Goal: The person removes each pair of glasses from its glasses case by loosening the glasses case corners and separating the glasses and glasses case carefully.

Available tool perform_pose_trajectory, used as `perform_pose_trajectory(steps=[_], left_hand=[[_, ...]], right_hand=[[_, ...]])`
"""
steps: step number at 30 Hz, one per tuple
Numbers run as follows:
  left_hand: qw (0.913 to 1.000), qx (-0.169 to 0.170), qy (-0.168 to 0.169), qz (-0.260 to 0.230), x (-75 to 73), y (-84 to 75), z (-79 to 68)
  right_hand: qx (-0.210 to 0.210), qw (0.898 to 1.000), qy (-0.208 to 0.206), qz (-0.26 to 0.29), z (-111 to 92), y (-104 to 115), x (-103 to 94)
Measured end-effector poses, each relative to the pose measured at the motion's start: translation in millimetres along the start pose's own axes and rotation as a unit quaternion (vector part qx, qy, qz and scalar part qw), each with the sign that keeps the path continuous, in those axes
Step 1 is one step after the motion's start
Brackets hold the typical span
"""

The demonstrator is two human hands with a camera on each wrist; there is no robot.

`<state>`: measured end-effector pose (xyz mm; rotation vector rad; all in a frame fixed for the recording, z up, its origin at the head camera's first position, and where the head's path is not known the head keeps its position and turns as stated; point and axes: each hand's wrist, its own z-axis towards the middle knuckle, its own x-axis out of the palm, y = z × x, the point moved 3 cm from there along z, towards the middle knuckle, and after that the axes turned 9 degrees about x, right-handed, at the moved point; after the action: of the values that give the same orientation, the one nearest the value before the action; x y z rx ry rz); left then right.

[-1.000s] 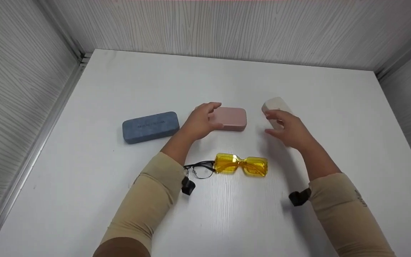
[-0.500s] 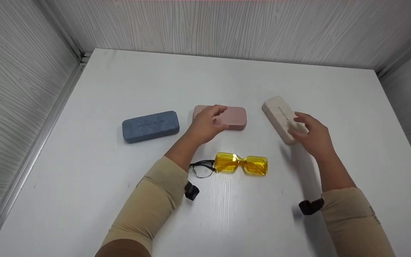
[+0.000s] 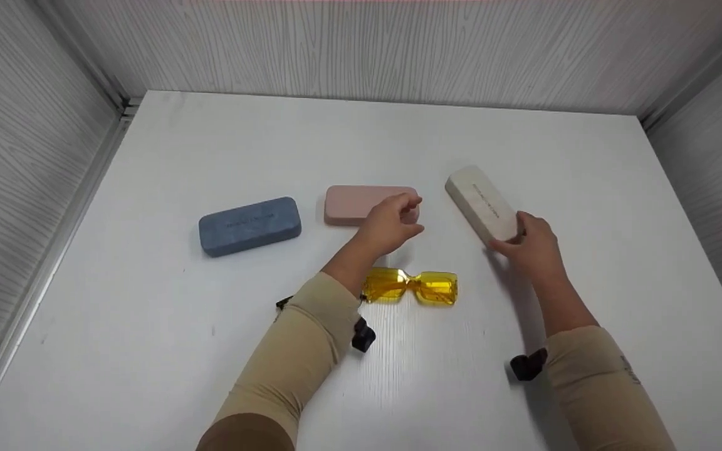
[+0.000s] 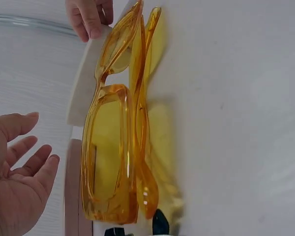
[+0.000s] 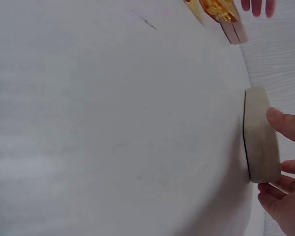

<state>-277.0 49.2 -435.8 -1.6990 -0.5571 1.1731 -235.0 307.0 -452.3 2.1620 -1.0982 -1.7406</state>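
Observation:
My right hand [image 3: 535,247] grips the near end of a cream glasses case [image 3: 480,197] with thumb and fingers on opposite sides; the case lies slantwise with small lettering on its lid. In the right wrist view the thumb [image 5: 281,120] rests along that case's side. My left hand [image 3: 392,222], fingers loosely bent with nothing between them, hovers over the right end of a pink glasses case [image 3: 348,203]. Yellow-tinted sunglasses [image 3: 437,288] lie folded just below it. Beside them, black-framed glasses [image 3: 282,303] are mostly hidden under my left sleeve.
A blue glasses case [image 3: 249,225] lies left of the pink one. All stand on a white table [image 3: 148,351], walled by wood-grain panels [image 3: 361,50] at the back and sides. A small black device [image 3: 363,335] sits at my left cuff.
My right hand moved right off the cream case, then came back left and took hold of its near end. My left hand drifted right across the pink case. The view shifted slightly.

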Motion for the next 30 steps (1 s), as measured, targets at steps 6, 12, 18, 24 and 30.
perform_pose_trajectory(steps=[6, 12, 18, 24, 30], left_hand=[[0.9999, 0.005, 0.001, -0.013, 9.5, -2.4, 6.6], [0.9997, -0.016, 0.008, -0.016, 16.0, -2.6, 12.0], [0.9995, -0.024, 0.02, 0.003, 22.6, -7.5, 16.1], [0.9937, -0.012, 0.046, 0.101, 32.7, -9.8, 20.3], [0.9901, -0.013, 0.053, 0.129, 40.5, -7.4, 25.1]], right_hand=[[-0.002, 1.0, -0.002, -0.015, 2, 0, 3.6], [-0.017, 0.999, 0.027, -0.036, 4, -6, -4.7], [-0.07, 0.995, 0.068, -0.037, 4, -16, -15.3], [-0.106, 0.989, 0.099, -0.019, 5, -23, -18.4], [-0.119, 0.986, 0.113, -0.025, 6, -26, -19.4]])
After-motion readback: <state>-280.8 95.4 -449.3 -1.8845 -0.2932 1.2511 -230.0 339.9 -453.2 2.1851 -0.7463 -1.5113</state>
